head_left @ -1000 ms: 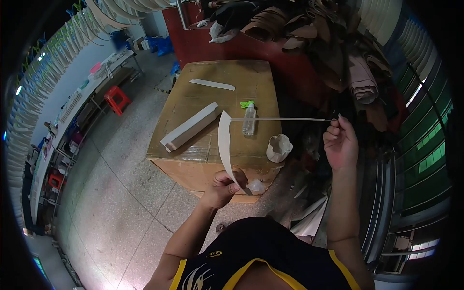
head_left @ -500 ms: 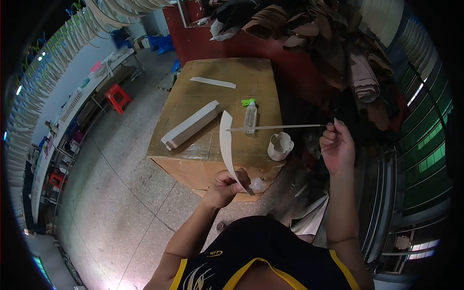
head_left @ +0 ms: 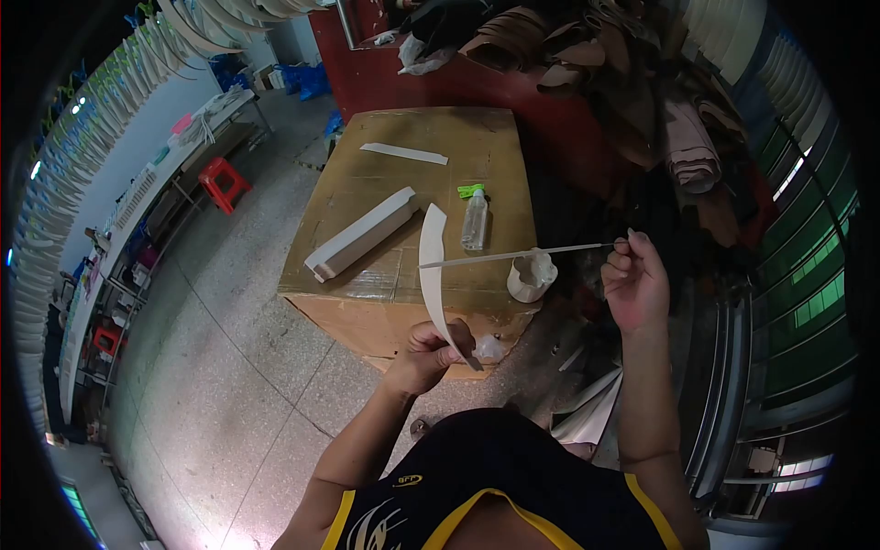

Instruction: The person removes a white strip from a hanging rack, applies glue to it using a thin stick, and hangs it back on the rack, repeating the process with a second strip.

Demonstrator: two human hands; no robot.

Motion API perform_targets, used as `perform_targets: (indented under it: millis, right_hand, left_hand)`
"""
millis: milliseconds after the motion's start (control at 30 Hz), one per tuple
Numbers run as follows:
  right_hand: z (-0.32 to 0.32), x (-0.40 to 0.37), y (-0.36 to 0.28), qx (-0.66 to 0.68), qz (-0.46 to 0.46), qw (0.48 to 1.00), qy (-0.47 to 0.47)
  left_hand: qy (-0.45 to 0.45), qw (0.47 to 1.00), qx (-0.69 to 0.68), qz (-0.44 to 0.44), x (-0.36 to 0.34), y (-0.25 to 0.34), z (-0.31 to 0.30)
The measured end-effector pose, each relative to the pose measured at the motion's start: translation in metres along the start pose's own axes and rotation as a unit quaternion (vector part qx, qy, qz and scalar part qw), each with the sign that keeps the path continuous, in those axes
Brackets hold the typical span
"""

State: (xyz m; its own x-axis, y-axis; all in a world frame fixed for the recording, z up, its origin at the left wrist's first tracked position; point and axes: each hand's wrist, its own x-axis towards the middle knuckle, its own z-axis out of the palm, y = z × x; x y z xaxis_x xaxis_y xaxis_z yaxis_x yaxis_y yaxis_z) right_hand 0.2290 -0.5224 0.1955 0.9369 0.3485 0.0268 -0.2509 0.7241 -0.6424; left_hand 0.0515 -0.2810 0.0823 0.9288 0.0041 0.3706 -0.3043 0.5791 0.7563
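My left hand [head_left: 429, 356] is closed around the lower end of a curved pale strip [head_left: 432, 266], which stands up over the near edge of a cardboard box [head_left: 367, 206]. My right hand [head_left: 635, 284], out to the right, pinches the thin dark end of a long, narrow flat stick [head_left: 513, 257]. The stick's far end overlaps the middle of the strip. Just beneath the stick, at the box's right edge, is a whitish cup [head_left: 533, 277]. A clear bottle [head_left: 475, 225] with a green cap stands behind the stick.
On the box lie a long white carton [head_left: 362, 236] and a flat white strip [head_left: 404, 154]. Rolled brown sheets [head_left: 500, 41] are piled at the back right. A red stool [head_left: 223, 185] stands left, beside a long table [head_left: 137, 215].
The stick has tilted, its far end lower on the curved strip and farther left. My right hand has shifted slightly left and down; my left hand has barely moved.
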Motion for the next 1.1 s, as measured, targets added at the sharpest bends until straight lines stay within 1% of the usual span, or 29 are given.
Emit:
perform_targets:
  millis: [233,300,367,433,467,533,600,667,733,833,900,1100]
  right_hand:
    - [0.002,-0.009,0.011,-0.034,0.004,0.999,-0.023]
    - [0.001,-0.012,0.016,-0.065,0.009,0.996,-0.054]
    - [0.002,-0.017,0.021,-0.083,0.018,0.995,-0.06]
    - [0.001,-0.021,0.025,-0.1,0.027,0.992,-0.066]
    - [-0.001,-0.023,0.028,-0.119,0.024,0.99,-0.078]
    - [-0.003,-0.025,0.031,-0.139,0.025,0.986,-0.087]
    - [-0.006,-0.028,0.034,-0.177,0.025,0.98,-0.091]
    - [-0.009,-0.03,0.037,-0.178,0.027,0.979,-0.096]
    - [-0.011,-0.033,0.038,-0.179,0.027,0.978,-0.101]
    - [-0.013,-0.036,0.039,-0.198,0.034,0.974,-0.105]
    - [-0.014,-0.036,0.04,-0.179,0.036,0.977,-0.113]
    - [-0.016,-0.04,0.042,-0.177,0.041,0.977,-0.112]
  left_hand:
    - [0.012,1.0,-0.003,0.004,0.0,-0.001,0.004]
    - [0.016,1.0,-0.007,0.001,0.001,-0.001,0.004]
    - [0.022,1.0,-0.011,-0.002,-0.001,-0.001,0.005]
    - [0.061,0.997,-0.046,-0.019,-0.001,0.0,0.008]
    - [0.063,0.997,-0.048,-0.021,0.0,0.0,0.008]
    - [0.045,0.998,-0.047,0.005,0.002,0.001,0.009]
    - [0.057,0.997,-0.055,-0.003,0.003,0.003,0.011]
    - [0.068,0.996,-0.063,-0.009,0.004,0.004,0.014]
    - [0.085,0.994,-0.073,0.009,0.005,0.003,0.016]
    - [0.088,0.994,-0.071,0.013,0.006,0.005,0.019]
    - [0.089,0.993,-0.074,0.013,0.007,0.005,0.02]
    - [0.078,0.994,-0.08,0.022,0.008,0.003,0.022]
